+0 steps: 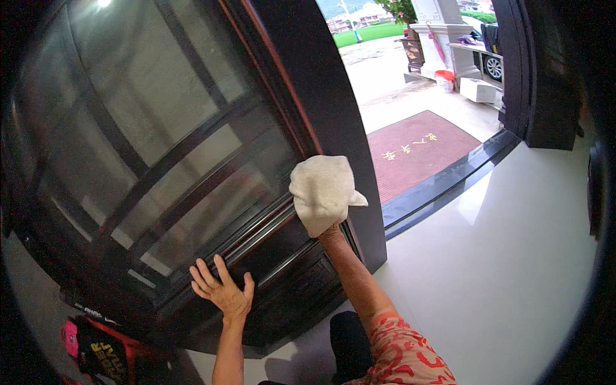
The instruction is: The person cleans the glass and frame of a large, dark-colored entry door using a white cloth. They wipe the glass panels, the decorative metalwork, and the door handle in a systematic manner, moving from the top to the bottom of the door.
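A dark wooden door (282, 263) with a large glass panel (154, 83) stands across the left of the head view. My left hand (224, 292) rests on the lower rail of the panel, fingers spread and nothing in them. A whitish cloth (321, 192) covers my right hand (330, 233), with only the part by the wrist showing. That hand holds the cloth against the door frame, at the lower right corner of the glass. The fingers inside the cloth are hidden.
Right of the door is a doorway with a dark stone threshold (449, 179) and a reddish mat (417, 151) beyond it. Outside stand a red and white bucket (444, 80), a white box (477, 90) and a pillar (443, 38). A black and red bag-like item (102, 350) lies at lower left.
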`<state>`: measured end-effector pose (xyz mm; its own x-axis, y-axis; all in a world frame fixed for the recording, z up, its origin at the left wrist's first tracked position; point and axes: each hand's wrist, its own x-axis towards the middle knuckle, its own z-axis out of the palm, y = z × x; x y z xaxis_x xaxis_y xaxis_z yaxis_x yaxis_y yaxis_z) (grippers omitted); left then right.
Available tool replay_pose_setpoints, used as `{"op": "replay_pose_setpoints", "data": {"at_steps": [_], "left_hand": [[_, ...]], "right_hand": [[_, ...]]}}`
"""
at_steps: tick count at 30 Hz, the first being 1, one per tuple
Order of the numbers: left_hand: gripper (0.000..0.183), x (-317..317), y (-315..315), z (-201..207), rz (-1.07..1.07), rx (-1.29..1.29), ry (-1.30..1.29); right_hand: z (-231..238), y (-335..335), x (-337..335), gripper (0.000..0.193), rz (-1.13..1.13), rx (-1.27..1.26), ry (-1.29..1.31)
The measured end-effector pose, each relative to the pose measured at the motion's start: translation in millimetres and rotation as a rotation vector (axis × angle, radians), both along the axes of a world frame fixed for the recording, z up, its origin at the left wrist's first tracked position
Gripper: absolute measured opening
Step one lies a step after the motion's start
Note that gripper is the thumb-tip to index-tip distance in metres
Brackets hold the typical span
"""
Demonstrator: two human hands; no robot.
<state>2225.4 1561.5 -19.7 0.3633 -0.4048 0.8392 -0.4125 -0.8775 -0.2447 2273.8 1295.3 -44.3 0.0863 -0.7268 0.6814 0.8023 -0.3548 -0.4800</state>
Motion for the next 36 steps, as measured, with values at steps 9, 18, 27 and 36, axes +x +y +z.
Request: {"op": "replay_pose_setpoints", "data": {"at_steps": [9, 18, 27, 36], "left_hand": [[0.075, 5, -2, 1, 0.008, -0.016, -0.040], [0.077, 4, 2, 0, 0.021, -0.003, -0.041], [0.080, 2, 1, 3, 0.004, -0.005, 0.001], [0.081, 2, 6, 0, -0.007, -0.032, 0.050]], "right_hand": [[15, 91, -17, 0.036, -0.432, -0.250, 0.462], [-23, 98, -25, 0.049, 1.389, 0.296, -0.222], [-52, -4, -3, 0.038, -0.403, -0.065, 0.403], [-74, 74, -11, 0.040, -0.270, -0.046, 0.534]]}}
